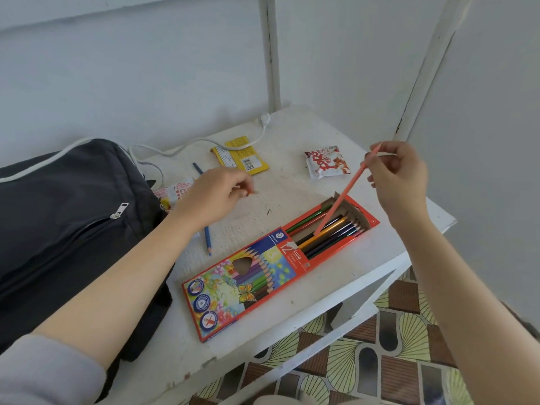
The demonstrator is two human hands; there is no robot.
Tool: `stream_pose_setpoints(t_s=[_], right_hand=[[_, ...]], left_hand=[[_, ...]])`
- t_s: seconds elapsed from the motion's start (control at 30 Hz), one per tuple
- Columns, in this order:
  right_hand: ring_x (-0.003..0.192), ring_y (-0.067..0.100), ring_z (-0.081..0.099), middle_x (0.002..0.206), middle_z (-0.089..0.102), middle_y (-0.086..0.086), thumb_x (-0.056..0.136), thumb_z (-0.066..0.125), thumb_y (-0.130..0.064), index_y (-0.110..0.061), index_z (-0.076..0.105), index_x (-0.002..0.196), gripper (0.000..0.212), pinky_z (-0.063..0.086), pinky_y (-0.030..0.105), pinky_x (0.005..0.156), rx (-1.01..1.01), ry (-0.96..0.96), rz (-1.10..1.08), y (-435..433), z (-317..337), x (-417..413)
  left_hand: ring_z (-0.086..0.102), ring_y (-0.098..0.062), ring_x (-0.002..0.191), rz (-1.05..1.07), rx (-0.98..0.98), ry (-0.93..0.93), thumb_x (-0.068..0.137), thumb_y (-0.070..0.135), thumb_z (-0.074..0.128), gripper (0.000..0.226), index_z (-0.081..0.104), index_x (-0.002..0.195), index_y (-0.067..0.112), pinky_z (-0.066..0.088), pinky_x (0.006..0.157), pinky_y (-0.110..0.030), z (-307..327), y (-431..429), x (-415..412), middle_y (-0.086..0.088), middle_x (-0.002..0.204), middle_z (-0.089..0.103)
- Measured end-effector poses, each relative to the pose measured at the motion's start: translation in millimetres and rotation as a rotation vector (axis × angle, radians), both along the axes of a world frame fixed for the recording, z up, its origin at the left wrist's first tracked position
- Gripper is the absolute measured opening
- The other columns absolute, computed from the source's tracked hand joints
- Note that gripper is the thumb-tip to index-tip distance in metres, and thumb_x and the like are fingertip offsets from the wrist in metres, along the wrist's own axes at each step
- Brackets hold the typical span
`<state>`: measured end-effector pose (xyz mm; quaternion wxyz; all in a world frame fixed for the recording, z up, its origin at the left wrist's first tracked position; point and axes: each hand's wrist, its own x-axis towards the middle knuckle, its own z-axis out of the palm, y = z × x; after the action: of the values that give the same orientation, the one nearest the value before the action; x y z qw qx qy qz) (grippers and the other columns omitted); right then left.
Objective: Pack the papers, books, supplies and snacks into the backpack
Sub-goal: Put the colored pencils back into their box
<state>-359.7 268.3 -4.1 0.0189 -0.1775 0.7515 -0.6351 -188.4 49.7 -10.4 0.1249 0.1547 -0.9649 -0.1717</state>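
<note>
Left of the pencil box [280, 273] lies the dark backpack [58, 214], and beyond the box a yellow packet [245, 159] and a red-and-white snack [327, 162]. A blue pencil [208, 239] is partly hidden under the left hand [213, 197], whose fingers are curled, on what I cannot tell. The right hand [400, 176] pinches a pink pencil [342, 197], which slants with its lower end in the box's open far end.

Head-worn — downward, seemingly close — wide-angle

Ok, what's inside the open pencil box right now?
The pencil box shows coloured pencils at its open end: green, orange, dark. The right hand holds a pink pencil, tip inside. The printed cover hides their other ends, so no count.
</note>
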Motion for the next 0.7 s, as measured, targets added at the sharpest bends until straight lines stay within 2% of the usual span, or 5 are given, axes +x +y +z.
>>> stream_pose_setpoints(t_s=[0.13, 0.23, 0.4, 0.57, 0.7], right_hand=[[0.075, 0.015, 0.063, 0.087, 0.067, 0.001, 0.093, 0.054, -0.017, -0.017, 0.056, 0.106, 0.013, 0.050, 0.024, 0.062, 0.055, 0.124, -0.064, 7.3, -7.6, 3.3], [0.070, 0.006, 0.057, 0.089, 0.065, -0.001, 0.094, 0.052, -0.016, -0.017, 0.054, 0.110, 0.016, 0.039, 0.014, 0.057, 0.101, 0.175, -0.063, 8.6, -10.2, 4.6], [0.072, 0.006, 0.058, 0.090, 0.064, -0.002, 0.094, 0.053, -0.017, -0.017, 0.054, 0.111, 0.017, 0.044, 0.016, 0.060, 0.132, 0.169, -0.057, 12.6, -11.3, 4.3], [0.072, 0.003, 0.057, 0.087, 0.062, -0.010, 0.092, 0.058, -0.024, -0.019, 0.050, 0.126, 0.035, 0.044, 0.018, 0.065, 0.225, 0.148, -0.015, 14.9, -21.2, 8.2], [0.074, 0.002, 0.057, 0.086, 0.065, -0.006, 0.091, 0.059, -0.028, -0.017, 0.054, 0.123, 0.034, 0.040, 0.012, 0.064, 0.246, 0.140, -0.001, 17.9, -36.6, 13.4]], left_hand=[[0.055, 0.008, 0.080, 0.023, 0.141, 0.539, 0.087, 0.004, 0.058, 0.013, 0.063, 0.099, 0.008, 0.041, 0.073, -0.005, 23.4, 35.9, -15.8, 0.005, 0.090, 0.062], [0.061, -0.005, 0.081, 0.040, 0.344, 0.779, 0.086, 0.008, 0.058, 0.014, 0.059, 0.094, 0.019, 0.050, 0.073, -0.021, 35.7, 62.1, -29.5, 0.010, 0.084, 0.062], [0.065, -0.018, 0.079, 0.054, 0.540, 0.728, 0.085, 0.010, 0.060, 0.022, 0.056, 0.089, 0.032, 0.057, 0.067, -0.042, 29.2, 84.4, -49.3, 0.007, 0.080, 0.063], [0.061, -0.006, 0.075, 0.094, 0.545, 0.646, 0.087, 0.007, 0.061, 0.020, 0.058, 0.092, 0.026, 0.057, 0.067, -0.034, 15.8, 91.0, -62.3, 0.013, 0.079, 0.061], [0.056, 0.008, 0.073, 0.080, 0.490, 0.566, 0.084, 0.000, 0.061, 0.029, 0.061, 0.108, 0.016, 0.049, 0.067, -0.011, 10.7, 94.7, -71.9, 0.015, 0.086, 0.060]])
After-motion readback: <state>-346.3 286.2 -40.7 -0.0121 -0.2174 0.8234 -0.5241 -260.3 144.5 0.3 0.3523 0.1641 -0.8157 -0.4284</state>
